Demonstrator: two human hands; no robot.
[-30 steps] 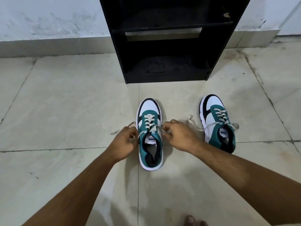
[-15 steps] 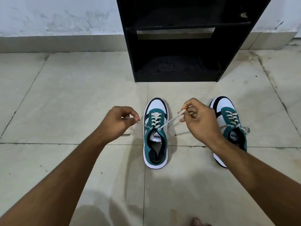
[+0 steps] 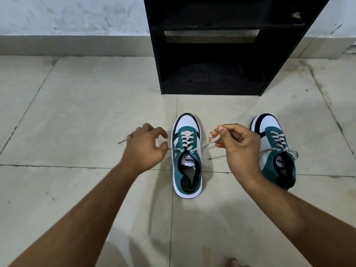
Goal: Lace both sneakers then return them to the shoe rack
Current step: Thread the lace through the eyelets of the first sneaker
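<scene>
A green, white and black lace-up sneaker [image 3: 187, 157] stands on the pale tiled floor [image 3: 77, 112], toe toward the black open-shelved shoe rack [image 3: 212, 54], directly between the two hands. The left hand [image 3: 144, 149], just left of the shoe, has its fingers curled with the cream lace end [image 3: 173, 149] pinched at thumb and forefinger; the lace's tip trails out behind the hand. The right hand [image 3: 238, 145], just right of the shoe and raised, is closed on the other cream lace end [image 3: 204, 145], drawn taut from the top eyelet. A second matching sneaker [image 3: 275, 151] stands on the floor farther right, partly behind the right wrist.
</scene>
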